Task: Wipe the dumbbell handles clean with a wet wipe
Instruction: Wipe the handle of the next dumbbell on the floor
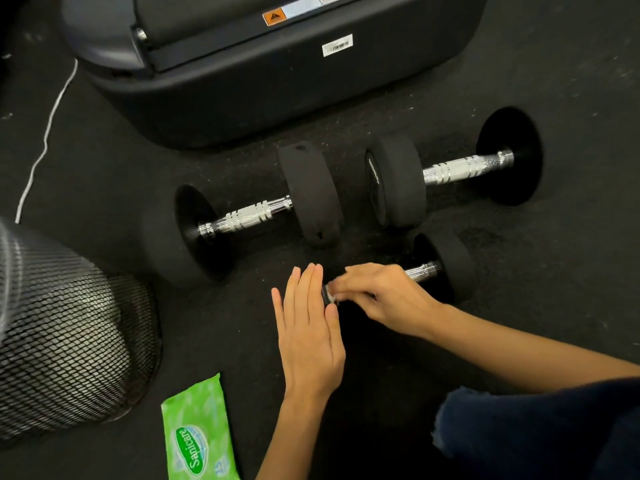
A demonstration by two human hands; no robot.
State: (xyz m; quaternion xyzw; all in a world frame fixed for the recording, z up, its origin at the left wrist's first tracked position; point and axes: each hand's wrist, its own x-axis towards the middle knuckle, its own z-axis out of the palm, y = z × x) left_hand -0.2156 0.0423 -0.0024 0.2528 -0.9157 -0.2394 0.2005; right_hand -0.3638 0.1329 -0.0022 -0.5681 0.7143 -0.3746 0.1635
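Three black dumbbells with chrome handles lie on the dark rubber floor. The left dumbbell (242, 216) and the far right dumbbell (464, 168) lie untouched. The small near dumbbell (424, 270) is under my hands. My right hand (377, 292) is curled over its handle, with a small whitish bit of wet wipe (331, 297) showing at the fingertips. My left hand (308, 334) is flat with its fingers straight, pressed against that dumbbell's left end, which is dark and mostly hidden.
A green pack of wet wipes (197, 441) lies on the floor at the bottom left. A black mesh bin (62, 334) lies on its side at left. A large dark machine base (277, 81) fills the back, with a white cable (45, 133) beside it. My knee (536, 427) is at bottom right.
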